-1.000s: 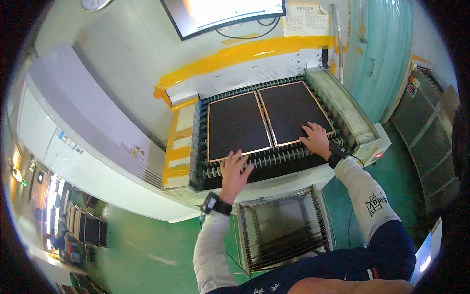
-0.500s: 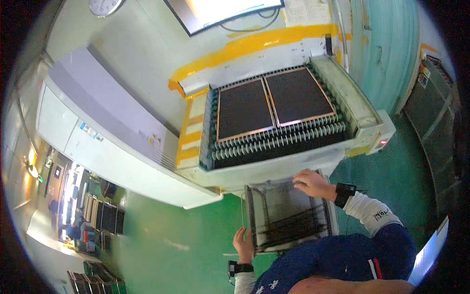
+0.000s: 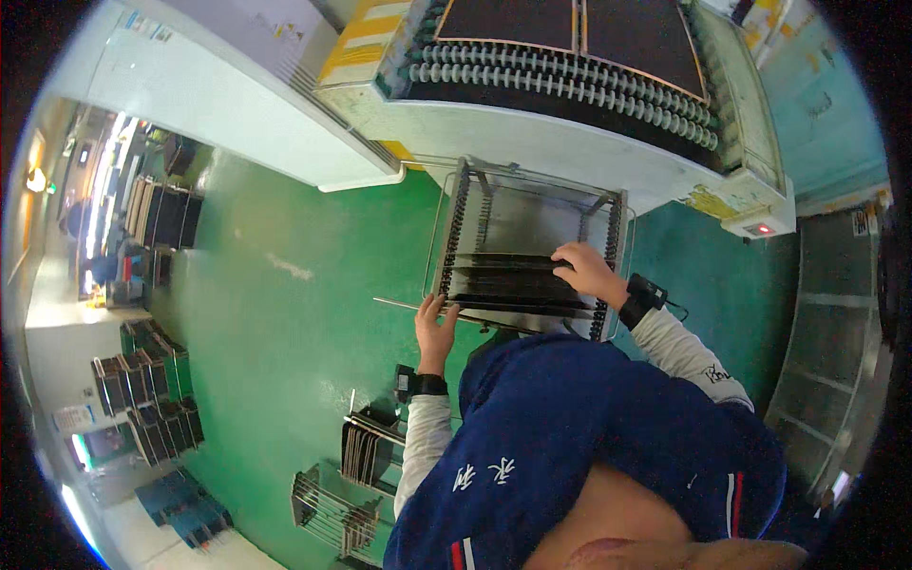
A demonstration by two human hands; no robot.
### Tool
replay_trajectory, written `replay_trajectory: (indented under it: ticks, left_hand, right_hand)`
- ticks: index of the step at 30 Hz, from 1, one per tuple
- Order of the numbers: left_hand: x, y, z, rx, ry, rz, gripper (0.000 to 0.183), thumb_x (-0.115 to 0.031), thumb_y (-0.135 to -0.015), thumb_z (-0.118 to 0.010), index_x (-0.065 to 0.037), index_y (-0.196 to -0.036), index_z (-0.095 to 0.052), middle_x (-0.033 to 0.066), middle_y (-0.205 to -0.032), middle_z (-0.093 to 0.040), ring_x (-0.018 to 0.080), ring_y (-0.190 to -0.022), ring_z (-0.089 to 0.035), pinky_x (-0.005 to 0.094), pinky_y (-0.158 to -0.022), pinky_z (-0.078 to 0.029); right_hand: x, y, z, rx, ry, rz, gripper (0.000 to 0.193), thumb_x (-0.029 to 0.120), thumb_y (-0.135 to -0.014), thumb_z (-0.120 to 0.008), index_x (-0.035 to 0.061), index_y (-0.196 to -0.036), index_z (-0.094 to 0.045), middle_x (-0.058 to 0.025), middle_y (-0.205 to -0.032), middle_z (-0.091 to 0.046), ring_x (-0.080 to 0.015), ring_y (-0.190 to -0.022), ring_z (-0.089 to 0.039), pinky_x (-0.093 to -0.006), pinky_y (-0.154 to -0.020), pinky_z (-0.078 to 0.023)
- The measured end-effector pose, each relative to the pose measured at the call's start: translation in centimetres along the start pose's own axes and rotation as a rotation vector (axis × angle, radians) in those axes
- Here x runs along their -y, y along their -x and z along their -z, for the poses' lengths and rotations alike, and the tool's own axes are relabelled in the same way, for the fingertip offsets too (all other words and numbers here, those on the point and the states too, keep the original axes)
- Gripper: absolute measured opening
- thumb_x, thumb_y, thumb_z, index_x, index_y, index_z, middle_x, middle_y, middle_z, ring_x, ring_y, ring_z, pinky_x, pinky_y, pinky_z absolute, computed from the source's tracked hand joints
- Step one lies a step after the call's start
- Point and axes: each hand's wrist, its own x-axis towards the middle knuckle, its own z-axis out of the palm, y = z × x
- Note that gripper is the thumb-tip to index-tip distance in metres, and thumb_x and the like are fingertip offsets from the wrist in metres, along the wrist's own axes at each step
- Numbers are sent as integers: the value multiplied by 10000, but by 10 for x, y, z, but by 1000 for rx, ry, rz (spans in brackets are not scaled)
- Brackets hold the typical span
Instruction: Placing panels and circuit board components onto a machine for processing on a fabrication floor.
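In front of me stands a metal slotted rack (image 3: 532,173) with several thin dark panels (image 3: 518,283) upright in its near half. My right hand (image 3: 591,274) reaches over the rack's right part, its bent fingers closed at the top edge of the farthest dark panel; the fingertips are partly hidden. Beside the rack's near left corner is my left hand (image 3: 436,337), fingers apart, close to the left end of the nearest panels. It holds nothing that I can see.
Beyond the rack is a roller conveyor machine (image 3: 570,123) bearing two copper-edged dark panels (image 3: 508,21). A white cabinet (image 3: 228,104) stands at left. Smaller racks (image 3: 366,451) sit on the green floor (image 3: 304,256) to my lower left. Grey metal frames (image 3: 826,323) stand at right.
My view has tipped downward, so the machine sits higher in it. My right hand has come from the rack's far end back to the panels. My left hand stays by the rack's left side.
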Motion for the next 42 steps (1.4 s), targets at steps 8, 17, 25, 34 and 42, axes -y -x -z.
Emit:
replay_trajectory:
  ticks: [8,17,25,34,42]
  left_hand:
    - [4,13,-4,-29,90,11,475,-319,-828,-735,-64,-1218,-643,201,-1326,-550,358,-1234,-502,414,-1034,-406]
    - [8,3,-1,-45,103,-18,405,-283,-827,-737,-20,-1129,-676,182,-1219,-620,324,-1139,-581,394,-968,-459]
    - [-2,-10,3,-35,50,-44,328,-250,-829,-719,-37,-1078,-701,192,-1208,-618,340,-1137,-571,418,-964,-455]
    - [-11,-27,-8,-101,266,-114,184,-177,-871,-682,-19,-966,-690,162,-1004,-652,326,-950,-603,401,-874,-477]
    - [-63,-44,5,-271,414,-290,127,-96,-892,-673,23,-879,-633,108,-978,-568,176,-802,-603,268,-623,-504]
  right_hand:
    - [8,-2,-7,109,97,36,268,195,-810,-691,60,-1041,-675,-146,-1089,-629,-359,-1026,-573,-446,-896,-460]
    - [-44,6,-52,155,376,-50,116,169,-753,-645,104,-829,-703,-114,-883,-626,-348,-893,-614,-480,-744,-503]
    - [-61,4,-58,16,465,87,75,174,-693,-630,124,-718,-680,-80,-797,-615,-332,-755,-621,-470,-621,-496]
    - [-22,21,-45,71,478,-104,138,152,-716,-620,114,-810,-714,-102,-846,-659,-347,-702,-620,-491,-632,-501]
    - [7,8,-8,79,549,-68,99,190,-737,-655,111,-757,-709,-71,-809,-655,-304,-734,-622,-460,-634,-515]
